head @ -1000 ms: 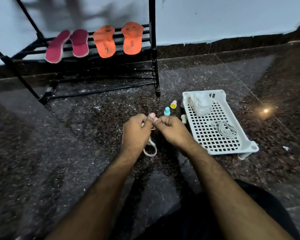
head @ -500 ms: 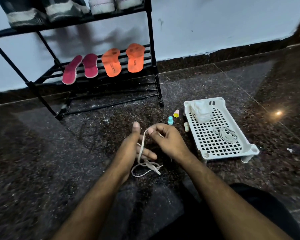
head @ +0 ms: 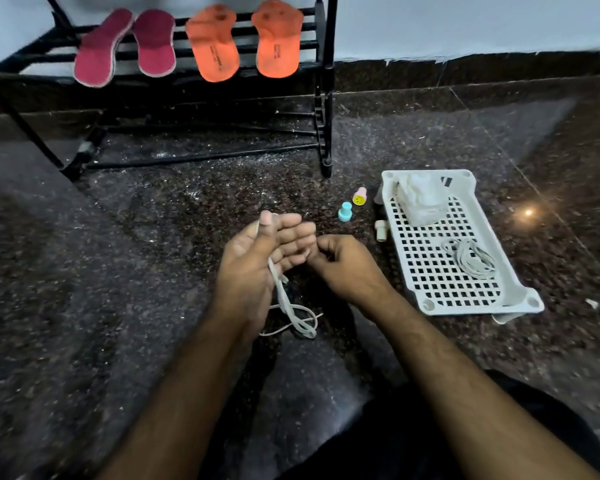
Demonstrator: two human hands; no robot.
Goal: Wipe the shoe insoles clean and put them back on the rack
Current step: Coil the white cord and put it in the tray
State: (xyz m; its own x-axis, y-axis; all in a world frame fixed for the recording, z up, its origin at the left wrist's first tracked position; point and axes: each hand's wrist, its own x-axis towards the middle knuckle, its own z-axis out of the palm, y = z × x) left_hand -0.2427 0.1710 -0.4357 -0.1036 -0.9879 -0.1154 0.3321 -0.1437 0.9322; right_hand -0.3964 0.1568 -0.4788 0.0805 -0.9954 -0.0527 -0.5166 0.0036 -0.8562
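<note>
The four insoles lie on the lower shelf of the rack (head: 321, 98), none of them in my hands: the two maroon insoles (head: 129, 46) on the left, the two orange insoles (head: 243, 39) on the right. Each one has its long axis across the shelf bars, running from the wall toward me. The orange pair show the wide toe end at the back and the heel hanging over the front bar; for the maroon pair I believe the same, but the picture is soft there.

What has changed in the last second is in my hands. A second ago both were pinched close together on the white shoelace (head: 291, 306); now my left hand (head: 257, 258) has opened, fingers almost straight, and the lace runs across its palm and hangs down to a loose loop on the floor (head: 153, 237). My right hand (head: 343, 265) is curled just beside the left fingertips; whether this grip has hold of the lace end I cannot tell, because the fingers hide it.

So I judge that I am busy with the lace and not with wiping. To my right the white basket (head: 520, 292) holds a crumpled cloth (head: 420, 199) and another bundle of laces (head: 471, 258). Two small caps (head: 352, 206) stand between basket and rack.
</note>
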